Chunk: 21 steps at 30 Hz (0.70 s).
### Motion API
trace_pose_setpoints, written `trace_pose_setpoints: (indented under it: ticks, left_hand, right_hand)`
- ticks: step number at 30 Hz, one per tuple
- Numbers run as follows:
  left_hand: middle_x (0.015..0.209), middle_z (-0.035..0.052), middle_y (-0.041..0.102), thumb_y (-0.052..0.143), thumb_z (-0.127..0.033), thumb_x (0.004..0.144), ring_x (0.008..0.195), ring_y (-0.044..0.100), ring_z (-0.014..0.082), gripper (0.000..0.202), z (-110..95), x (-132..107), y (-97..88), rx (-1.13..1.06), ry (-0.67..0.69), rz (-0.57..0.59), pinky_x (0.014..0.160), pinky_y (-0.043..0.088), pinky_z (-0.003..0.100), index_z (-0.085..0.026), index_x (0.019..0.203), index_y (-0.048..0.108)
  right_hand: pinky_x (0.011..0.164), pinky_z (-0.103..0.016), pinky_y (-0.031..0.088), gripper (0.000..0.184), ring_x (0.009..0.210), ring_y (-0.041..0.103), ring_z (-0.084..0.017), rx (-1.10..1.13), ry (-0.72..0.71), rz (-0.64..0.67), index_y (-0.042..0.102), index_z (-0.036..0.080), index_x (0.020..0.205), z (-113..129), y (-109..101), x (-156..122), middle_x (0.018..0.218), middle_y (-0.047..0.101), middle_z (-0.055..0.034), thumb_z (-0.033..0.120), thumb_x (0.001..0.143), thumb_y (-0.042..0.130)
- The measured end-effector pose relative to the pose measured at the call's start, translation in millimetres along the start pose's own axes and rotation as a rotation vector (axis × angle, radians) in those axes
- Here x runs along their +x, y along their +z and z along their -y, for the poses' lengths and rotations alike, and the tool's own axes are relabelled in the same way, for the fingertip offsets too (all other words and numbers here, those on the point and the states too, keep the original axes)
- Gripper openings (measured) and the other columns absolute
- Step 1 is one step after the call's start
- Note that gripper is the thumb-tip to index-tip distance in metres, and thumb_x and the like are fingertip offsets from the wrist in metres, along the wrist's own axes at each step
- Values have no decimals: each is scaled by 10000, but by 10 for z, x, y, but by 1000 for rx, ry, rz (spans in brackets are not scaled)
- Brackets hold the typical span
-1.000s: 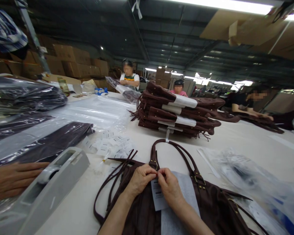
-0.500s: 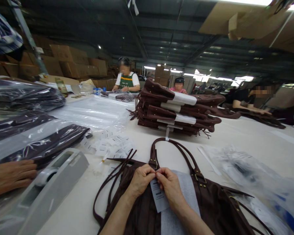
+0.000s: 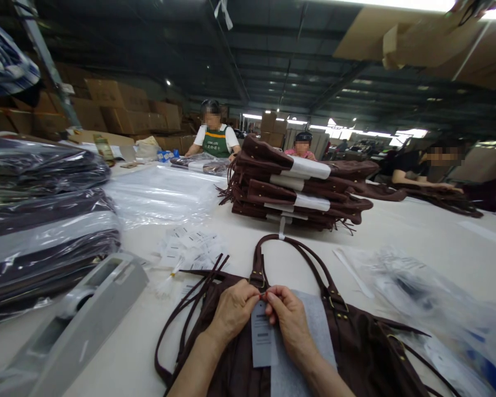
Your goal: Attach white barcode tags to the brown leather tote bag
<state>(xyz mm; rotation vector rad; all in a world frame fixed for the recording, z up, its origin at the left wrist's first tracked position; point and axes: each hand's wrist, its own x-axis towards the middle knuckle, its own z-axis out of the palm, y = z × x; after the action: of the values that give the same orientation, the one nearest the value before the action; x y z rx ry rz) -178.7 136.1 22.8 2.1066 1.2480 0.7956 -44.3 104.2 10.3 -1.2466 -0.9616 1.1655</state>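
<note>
A dark brown handbag (image 3: 367, 347) lies in front of me, its looped handles (image 3: 310, 251) pointing away and bound by a white band. My left hand (image 3: 233, 306) and my right hand (image 3: 288, 317) meet at the base of the near handle. Both are closed, thumb against finger, pinching the string of a hang tag; the string is almost hidden by the fingertips. Below them the grey printed hang tag (image 3: 261, 342) hangs against the bag. White tissue paper (image 3: 301, 375) lies under my right hand and wrist.
Beyond the bag stands a stack of folded brown bags (image 3: 289, 193). Plastic-wrapped bags (image 3: 45, 237) and a grey tape dispenser (image 3: 95, 309) are at left, near loose printed tags (image 3: 190, 245). Clear plastic (image 3: 417, 292) covers the right side. Several co-workers sit around the table.
The hang tag has swung from slanted to hanging straight. Another person's hand at the left has gone from view, and the wrapped bags there are now piled back. My hands barely moved.
</note>
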Motion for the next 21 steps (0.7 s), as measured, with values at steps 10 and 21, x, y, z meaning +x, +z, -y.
trace_pose_setpoints:
  ticks: [10,21]
  left_hand:
    - [734,5,536,386,-216,823,717,520,123,213,4,-6,-11,137,26,59,634,357,217,-209,719,572]
    - [737,-11,533,386,-209,832,727,519,112,204,57,1,11,184,59,76,647,363,208,-222,753,573]
  right_hand:
    - [387,-172,300,302,376,403,-55,-97,5,35,515,144,720,-12,-7,20,479,510,43,442,691,556]
    - [378,-181,318,292,369,415,-65,-167,17,39,515,160,664,16,3,18,458,504,42,449,649,555]
